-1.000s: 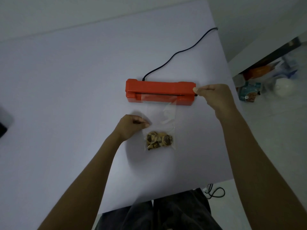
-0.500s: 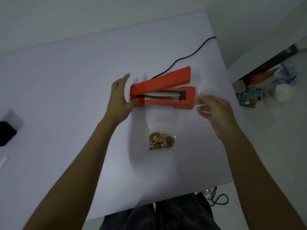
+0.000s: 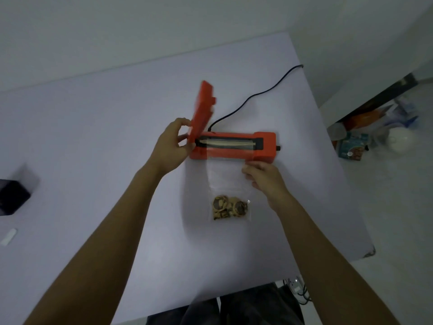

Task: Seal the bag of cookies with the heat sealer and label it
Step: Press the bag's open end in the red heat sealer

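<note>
The clear bag (image 3: 228,184) lies flat on the white table (image 3: 98,160), its cookies (image 3: 230,207) bunched at the near end and its open mouth laid over the front edge of the red heat sealer (image 3: 234,147). Whether the film reaches the pale sealing strip (image 3: 225,144) is hard to tell — the plastic is too transparent against the red body.

The sealer's lid (image 3: 202,109) stands raised almost upright at the left end. The left hand (image 3: 172,146) grips that hinged end, its fingers and thumb curled around the base of the lid and the corner of the body. The right hand (image 3: 264,175) rests on the bag's upper right edge just below the sealer, fingers bent and seemingly pinching the film, though the exact contact is blurred.

A black power cord (image 3: 255,95) runs from the back of the sealer off the far edge. At the left edge of the table sit a dark box (image 3: 13,198) and a small white piece (image 3: 9,236), possibly a label.

As a judgement: no seal line is visible, so the step in hand looks like positioning the mouth — pressing the lid down and labelling are left.
</note>
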The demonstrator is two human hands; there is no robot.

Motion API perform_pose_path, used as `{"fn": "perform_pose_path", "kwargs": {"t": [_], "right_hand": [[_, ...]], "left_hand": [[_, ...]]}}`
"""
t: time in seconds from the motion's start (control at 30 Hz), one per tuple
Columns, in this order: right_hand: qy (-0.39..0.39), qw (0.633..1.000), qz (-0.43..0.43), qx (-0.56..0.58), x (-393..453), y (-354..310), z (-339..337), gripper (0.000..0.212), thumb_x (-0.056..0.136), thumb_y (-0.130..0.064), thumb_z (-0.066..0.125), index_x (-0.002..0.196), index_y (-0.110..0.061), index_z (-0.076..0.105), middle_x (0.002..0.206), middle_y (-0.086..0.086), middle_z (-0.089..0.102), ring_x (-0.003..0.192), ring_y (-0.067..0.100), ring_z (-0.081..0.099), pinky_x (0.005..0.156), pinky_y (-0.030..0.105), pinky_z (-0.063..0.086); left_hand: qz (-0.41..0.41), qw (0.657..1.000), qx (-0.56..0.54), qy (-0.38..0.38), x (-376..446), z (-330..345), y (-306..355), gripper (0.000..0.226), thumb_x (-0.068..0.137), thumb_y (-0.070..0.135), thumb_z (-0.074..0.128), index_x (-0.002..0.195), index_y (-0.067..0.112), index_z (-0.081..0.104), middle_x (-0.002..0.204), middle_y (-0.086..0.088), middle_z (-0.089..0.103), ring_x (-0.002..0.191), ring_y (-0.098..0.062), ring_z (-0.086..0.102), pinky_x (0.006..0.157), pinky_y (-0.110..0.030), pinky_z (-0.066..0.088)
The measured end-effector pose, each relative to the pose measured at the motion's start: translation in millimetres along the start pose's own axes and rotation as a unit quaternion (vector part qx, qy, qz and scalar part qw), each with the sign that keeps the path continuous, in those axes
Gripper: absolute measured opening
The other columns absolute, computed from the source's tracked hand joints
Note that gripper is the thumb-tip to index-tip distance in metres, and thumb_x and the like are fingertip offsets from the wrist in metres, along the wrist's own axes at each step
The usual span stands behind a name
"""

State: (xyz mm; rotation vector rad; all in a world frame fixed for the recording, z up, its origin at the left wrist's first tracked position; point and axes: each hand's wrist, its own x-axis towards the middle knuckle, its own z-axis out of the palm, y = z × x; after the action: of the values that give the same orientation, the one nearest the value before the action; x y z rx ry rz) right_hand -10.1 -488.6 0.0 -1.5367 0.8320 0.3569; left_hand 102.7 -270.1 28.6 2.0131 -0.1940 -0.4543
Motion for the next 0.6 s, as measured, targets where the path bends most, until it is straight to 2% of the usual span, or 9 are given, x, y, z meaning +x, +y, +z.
{"fn": "perform_pose_path", "kwargs": {"t": [0.07, 0.17, 0.33, 0.43, 0.6], "right_hand": [[0.001, 1.0, -0.015, 0.01, -3.2, -1.0, 3.3, 0.006, 0.088, -0.019, 0.066, 0.094, -0.021, 0.067, 0.095, 0.003, 0.071, 0.081, 0.01, 0.065, 0.067, 0.018, 0.046], [0.027, 0.999, -0.042, -0.001, -5.8, 0.5, 5.6, 0.007, 0.09, -0.021, 0.064, 0.091, -0.015, 0.068, 0.087, 0.004, 0.073, 0.067, 0.008, 0.066, 0.065, 0.021, 0.048], [0.062, 0.994, -0.079, -0.033, -11.6, -5.3, 6.3, 0.012, 0.092, -0.02, 0.061, 0.088, -0.012, 0.068, 0.08, -0.002, 0.074, 0.061, 0.006, 0.065, 0.062, 0.021, 0.047], [0.059, 0.991, -0.108, -0.046, -20.4, -16.1, 8.7, 0.011, 0.091, -0.019, 0.061, 0.088, -0.014, 0.071, 0.08, -0.004, 0.074, 0.062, 0.008, 0.067, 0.056, 0.015, 0.049], [0.044, 0.989, -0.138, -0.04, -37.1, -25.6, 17.2, 0.011, 0.091, -0.013, 0.062, 0.089, -0.011, 0.073, 0.078, -0.003, 0.074, 0.065, 0.01, 0.07, 0.059, 0.014, 0.049]], "left_hand": [[-0.018, 0.999, 0.042, -0.013, 2.9, -1.7, -1.6, 0.055, 0.083, -0.003, 0.064, 0.129, 0.02, 0.047, 0.127, 0.008, 0.053, 0.113, -0.012, 0.054, 0.091, -0.019, 0.046], [-0.022, 0.989, 0.141, -0.036, 11.0, -2.8, -11.4, 0.063, 0.078, 0.003, 0.073, 0.136, 0.009, 0.049, 0.134, 0.0, 0.055, 0.12, -0.017, 0.053, 0.095, -0.023, 0.04], [-0.021, 0.994, 0.099, -0.034, 15.0, -5.9, -14.1, 0.057, 0.072, -0.002, 0.079, 0.124, 0.006, 0.059, 0.128, -0.007, 0.061, 0.115, -0.023, 0.06, 0.102, -0.037, 0.047], [-0.026, 0.995, 0.089, -0.04, 14.3, -6.1, -9.0, 0.055, 0.072, -0.006, 0.077, 0.124, 0.005, 0.06, 0.131, -0.006, 0.06, 0.116, -0.022, 0.06, 0.1, -0.031, 0.047], [-0.035, 0.993, 0.106, -0.039, 14.1, -4.1, -4.2, 0.052, 0.073, -0.007, 0.075, 0.122, 0.005, 0.06, 0.122, -0.008, 0.065, 0.111, -0.02, 0.062, 0.088, -0.022, 0.044]]}}
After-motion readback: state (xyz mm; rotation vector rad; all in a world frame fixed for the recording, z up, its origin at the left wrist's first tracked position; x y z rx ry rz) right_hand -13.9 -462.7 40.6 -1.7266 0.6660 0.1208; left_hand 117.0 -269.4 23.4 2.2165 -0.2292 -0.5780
